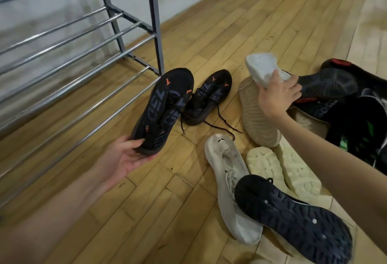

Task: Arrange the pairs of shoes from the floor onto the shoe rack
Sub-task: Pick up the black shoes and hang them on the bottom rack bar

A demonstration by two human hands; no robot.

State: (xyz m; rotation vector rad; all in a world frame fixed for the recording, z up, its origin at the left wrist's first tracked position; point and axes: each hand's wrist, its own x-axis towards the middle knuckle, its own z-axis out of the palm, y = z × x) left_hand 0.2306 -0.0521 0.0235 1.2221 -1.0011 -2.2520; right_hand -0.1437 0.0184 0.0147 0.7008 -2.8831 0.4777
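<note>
My left hand (pixel 127 154) grips the heel of a black sneaker with orange marks (pixel 163 108), held just above the floor in front of the metal shoe rack (pixel 83 58). Its twin (pixel 207 98) lies on the floor just right of it, laces trailing. My right hand (pixel 276 96) holds a white-soled shoe (pixel 261 66) by its sole, above a beige knit shoe (pixel 257 117). The rack's chrome bars at the left carry no shoes in view.
A pile of shoes lies at the right: a white sneaker (pixel 228 182), a dark shoe sole-up (pixel 293 215), cream soles (pixel 278 169), and black shoes (pixel 343 94) behind my right hand. The wooden floor (pixel 209 33) runs to a pale wall.
</note>
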